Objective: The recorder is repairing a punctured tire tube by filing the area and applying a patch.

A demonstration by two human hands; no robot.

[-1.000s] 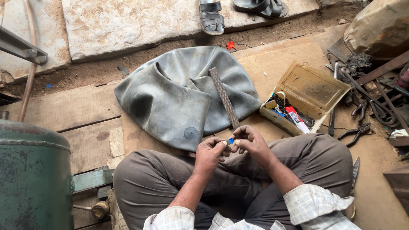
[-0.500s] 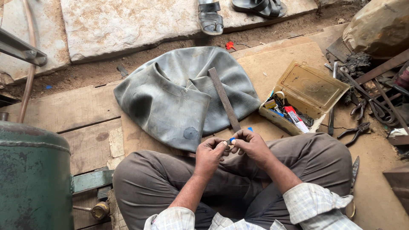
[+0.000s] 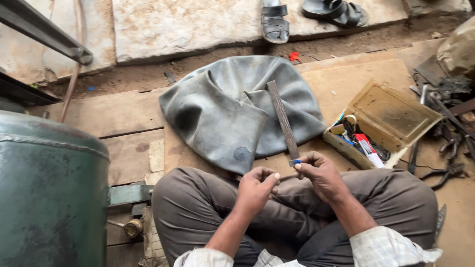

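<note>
Since the earlier frames both hands have lifted a little and drawn slightly apart above the crossed legs, and the small blue piece now sits at the right hand's fingertips alone. Nearest the camera, checked shirt cuffs and grey-brown trousers (image 3: 208,207) fill the bottom of the view. Left hand (image 3: 255,187) is curled into a loose fist, thumb pressed to its fingers; whether anything lies inside it cannot be told. Right hand (image 3: 319,173) is pinched shut on a small blue piece (image 3: 296,161), held between thumb and forefinger just above the knee. Just beyond the hands a grey rubber inner tube (image 3: 232,113) lies folded on the wooden boards, a round patch mark near its front edge. A long metal file (image 3: 283,118) rests across the tube, its near end close to the right hand. To the right stands an open box (image 3: 396,111) of small tools and tubes, with pliers (image 3: 448,173) beside it. At left looms a green metal tank (image 3: 49,188). Farthest off, dark sandals (image 3: 274,22) lie on stone slabs
</note>
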